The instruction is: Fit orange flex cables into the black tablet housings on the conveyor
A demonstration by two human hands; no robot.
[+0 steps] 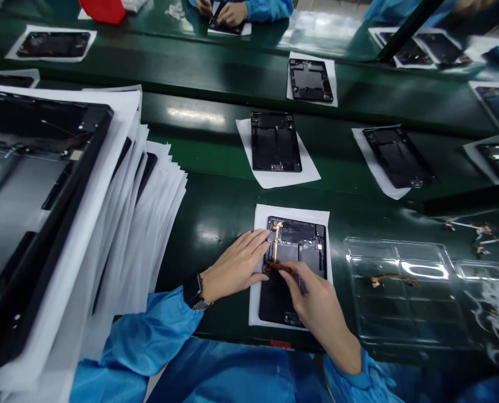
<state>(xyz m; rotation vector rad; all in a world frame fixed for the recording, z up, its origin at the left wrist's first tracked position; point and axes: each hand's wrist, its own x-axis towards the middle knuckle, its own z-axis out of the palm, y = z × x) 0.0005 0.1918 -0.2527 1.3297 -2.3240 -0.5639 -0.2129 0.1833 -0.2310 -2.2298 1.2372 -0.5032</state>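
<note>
A black tablet back shell (pixel 299 246) lies on a white sheet (pixel 291 214) at the near edge of the green bench. An orange flex cable (pixel 276 242) runs down the shell's left side. My left hand (pixel 236 266) rests flat on the shell's left edge, fingers stretched toward the cable. My right hand (pixel 314 302) lies over the shell's lower half, its thumb and forefinger pinched on the cable's lower end.
A clear plastic tray (pixel 404 291) with one orange flex cable (pixel 394 278) sits right of the shell. A tall stack of shells between white sheets (pixel 56 224) fills the left. More shells on sheets (pixel 275 143) lie on the belt beyond; another person's hands (pixel 226 12) work at the far side.
</note>
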